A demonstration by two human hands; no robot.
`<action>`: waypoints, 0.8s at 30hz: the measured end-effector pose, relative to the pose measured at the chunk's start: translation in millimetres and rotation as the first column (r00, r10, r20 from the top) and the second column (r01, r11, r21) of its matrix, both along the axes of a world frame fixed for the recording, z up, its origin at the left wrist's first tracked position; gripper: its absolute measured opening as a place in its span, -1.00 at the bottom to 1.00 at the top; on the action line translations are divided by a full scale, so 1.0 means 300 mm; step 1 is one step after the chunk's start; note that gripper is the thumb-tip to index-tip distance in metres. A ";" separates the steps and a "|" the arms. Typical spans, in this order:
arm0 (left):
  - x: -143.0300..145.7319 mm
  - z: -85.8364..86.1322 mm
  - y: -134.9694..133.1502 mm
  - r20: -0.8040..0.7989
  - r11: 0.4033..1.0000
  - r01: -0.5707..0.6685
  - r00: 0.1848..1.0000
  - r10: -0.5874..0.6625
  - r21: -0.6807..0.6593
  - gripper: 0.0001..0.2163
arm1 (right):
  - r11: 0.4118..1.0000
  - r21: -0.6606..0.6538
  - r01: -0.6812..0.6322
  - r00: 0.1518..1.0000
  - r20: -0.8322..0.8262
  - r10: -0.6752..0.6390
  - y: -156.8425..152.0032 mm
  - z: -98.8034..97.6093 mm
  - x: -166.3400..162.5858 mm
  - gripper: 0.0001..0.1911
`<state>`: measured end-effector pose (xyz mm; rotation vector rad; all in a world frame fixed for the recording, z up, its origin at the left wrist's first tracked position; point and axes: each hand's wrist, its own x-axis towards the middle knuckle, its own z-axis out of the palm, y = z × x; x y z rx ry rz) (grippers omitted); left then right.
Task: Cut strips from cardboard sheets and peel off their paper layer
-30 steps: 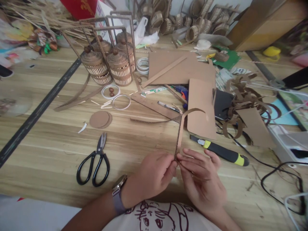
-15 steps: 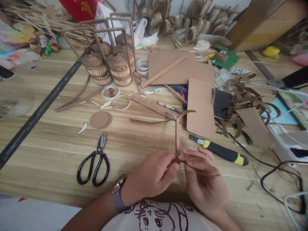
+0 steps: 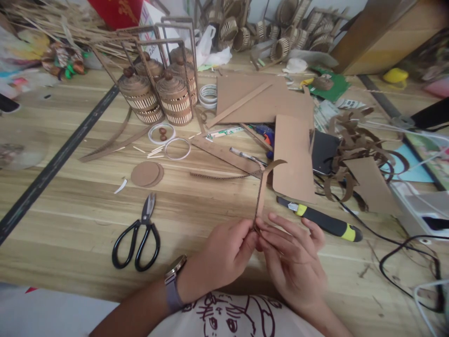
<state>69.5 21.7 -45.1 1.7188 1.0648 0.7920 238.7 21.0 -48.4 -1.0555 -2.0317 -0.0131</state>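
Both hands meet low in the middle of the wooden table [image 3: 87, 220]. My left hand [image 3: 220, 257], with a watch on its wrist, pinches the near end of a narrow corrugated cardboard strip [image 3: 261, 192]. My right hand [image 3: 293, 264] pinches the same end from the other side, its other fingers spread. The strip rises away from the fingers and curls over to the right at its far tip.
Black scissors [image 3: 137, 236] lie left of the hands, a yellow-and-black utility knife [image 3: 324, 222] to the right. Cardboard sheets [image 3: 293, 157], round cardboard discs [image 3: 145, 174], white rings [image 3: 177, 149], small woven lidded baskets [image 3: 173, 98], curled cardboard offcuts [image 3: 354, 145] and black cables [image 3: 410, 267] cover the rest.
The strip's top has tilted a little back to the right, and my right hand's fingers have spread somewhat. Both hands stay pinched on the strip's near end.
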 end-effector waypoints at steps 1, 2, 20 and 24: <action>0.001 0.001 -0.001 0.000 1.000 -0.002 1.000 0.002 0.011 -0.80 | 1.000 -0.005 -0.004 1.000 -0.003 0.004 -0.001 0.002 -0.001 -0.71; 0.001 0.002 -0.002 0.002 1.000 -0.004 1.000 0.004 0.024 -0.81 | 1.000 -0.007 -0.007 1.000 -0.011 0.007 -0.002 0.002 -0.003 -0.71; -0.001 0.013 0.001 0.036 0.999 -0.034 0.999 0.033 0.030 -0.78 | 0.998 -0.046 -0.050 0.991 -0.124 0.044 0.014 -0.020 0.006 -0.78; -0.004 0.010 0.002 0.103 1.000 0.012 0.995 -0.013 0.008 -0.76 | 1.000 0.018 -0.014 0.998 -0.066 0.016 0.007 -0.009 0.002 -0.79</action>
